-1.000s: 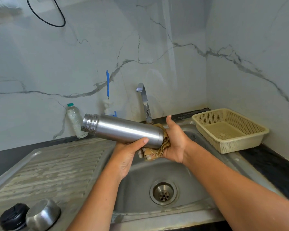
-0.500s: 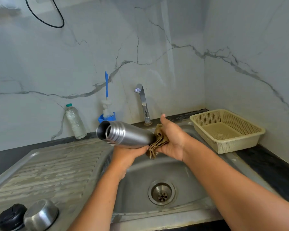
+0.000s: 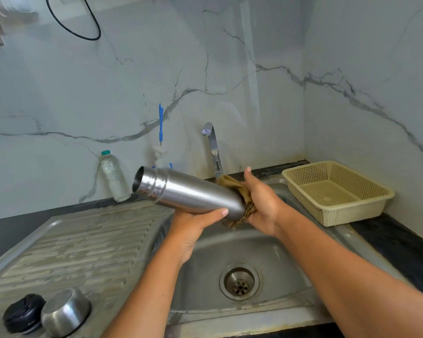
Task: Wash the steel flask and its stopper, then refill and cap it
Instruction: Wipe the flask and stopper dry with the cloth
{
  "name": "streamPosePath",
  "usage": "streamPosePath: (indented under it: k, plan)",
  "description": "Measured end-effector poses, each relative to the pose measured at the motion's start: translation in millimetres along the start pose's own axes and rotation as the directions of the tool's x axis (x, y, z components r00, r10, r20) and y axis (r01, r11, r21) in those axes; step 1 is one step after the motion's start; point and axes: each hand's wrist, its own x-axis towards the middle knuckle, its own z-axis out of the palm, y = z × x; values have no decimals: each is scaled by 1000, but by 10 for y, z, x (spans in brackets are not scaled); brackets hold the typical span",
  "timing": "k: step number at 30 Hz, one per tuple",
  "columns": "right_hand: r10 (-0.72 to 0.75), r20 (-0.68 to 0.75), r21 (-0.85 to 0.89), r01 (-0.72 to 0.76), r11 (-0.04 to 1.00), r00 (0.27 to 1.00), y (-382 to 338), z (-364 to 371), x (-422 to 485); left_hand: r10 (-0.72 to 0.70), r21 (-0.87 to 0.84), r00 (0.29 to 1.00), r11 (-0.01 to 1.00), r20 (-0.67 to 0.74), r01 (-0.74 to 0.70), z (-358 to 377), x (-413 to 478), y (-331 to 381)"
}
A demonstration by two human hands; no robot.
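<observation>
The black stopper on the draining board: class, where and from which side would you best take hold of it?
Grip the black stopper around its round rim, coming straight down from above with the fingers on its front and back. It appears to lie flat on the draining board, and the steel cup crowds its right side, so a sideways approach looks blocked there.

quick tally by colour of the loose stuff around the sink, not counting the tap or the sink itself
Steel: 2, the flask and the steel cup
Black: 1, the stopper
Brown: 1, the cloth
Blue: 1, the brush
Clear: 1, the plastic bottle
Cream: 1, the basket
Total: 7
</observation>
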Motion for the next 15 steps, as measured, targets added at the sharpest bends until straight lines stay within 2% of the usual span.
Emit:
streamPosePath:
  k: [3, 6, 11, 15]
  plan:
    - [52, 39, 99, -55, 994, 998, 54, -8, 17, -8, -107, 1000, 994, -2, 7, 22, 0, 18]
    - [94, 19, 122, -95, 988, 995, 69, 56, -4, -14, -154, 1000, 988, -24, 10, 20, 20, 25]
    - [140, 15, 164, -141, 976, 990, 41, 100, -32, 4, -32, 994, 999, -107, -7, -67, 57, -7]
    - [132, 2, 171, -131, 977, 991, 18, 117, -17, 4, 85, 994, 996, -111, 5, -87, 78, -69]
